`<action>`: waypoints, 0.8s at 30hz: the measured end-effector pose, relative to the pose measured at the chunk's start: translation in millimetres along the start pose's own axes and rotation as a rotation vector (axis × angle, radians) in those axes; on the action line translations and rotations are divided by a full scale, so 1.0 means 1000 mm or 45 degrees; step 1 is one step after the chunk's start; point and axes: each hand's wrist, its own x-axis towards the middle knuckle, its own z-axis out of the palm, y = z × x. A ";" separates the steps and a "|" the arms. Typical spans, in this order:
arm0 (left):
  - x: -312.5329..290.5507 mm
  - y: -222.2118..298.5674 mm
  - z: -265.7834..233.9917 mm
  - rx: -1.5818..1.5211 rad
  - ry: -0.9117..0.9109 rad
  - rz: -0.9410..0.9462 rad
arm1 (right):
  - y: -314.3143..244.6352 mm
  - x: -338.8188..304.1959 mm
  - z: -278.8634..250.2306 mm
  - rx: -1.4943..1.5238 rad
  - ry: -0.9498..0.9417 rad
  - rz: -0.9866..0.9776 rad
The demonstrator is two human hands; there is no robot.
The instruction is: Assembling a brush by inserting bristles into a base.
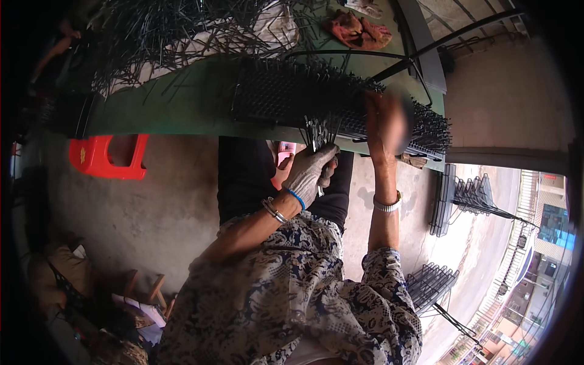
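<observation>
Concrete floor [164, 207]; one green-topped table [158, 109]. At left, one red plastic stool [91, 160]. On the tabletop: one heap of thin black strips [146, 45], too many to count, partly over whitish cloth [267, 30]; one long black perforated block [274, 94] at the near edge, bristling with rods. Left hand [311, 170], in one blue-cuffed glove, closes round one bundle of thin dark rods [319, 135], just before the block; rod count unclear. Right hand [378, 121] is over the block's right part; blurred, grip cannot be told.
</observation>
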 end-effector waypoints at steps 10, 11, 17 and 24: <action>0.005 -0.001 -0.005 -0.058 -0.128 -0.007 | -0.006 -0.009 -0.003 -0.221 0.099 -0.111; 0.002 0.000 -0.001 -0.020 -0.063 -0.013 | -0.007 -0.011 -0.006 -0.221 0.099 -0.110; -0.007 0.010 0.005 0.064 -0.032 -0.019 | -0.018 -0.022 -0.035 0.863 -0.737 0.444; -0.009 0.007 0.007 0.158 -0.115 0.029 | -0.014 -0.026 -0.040 1.092 -0.752 0.658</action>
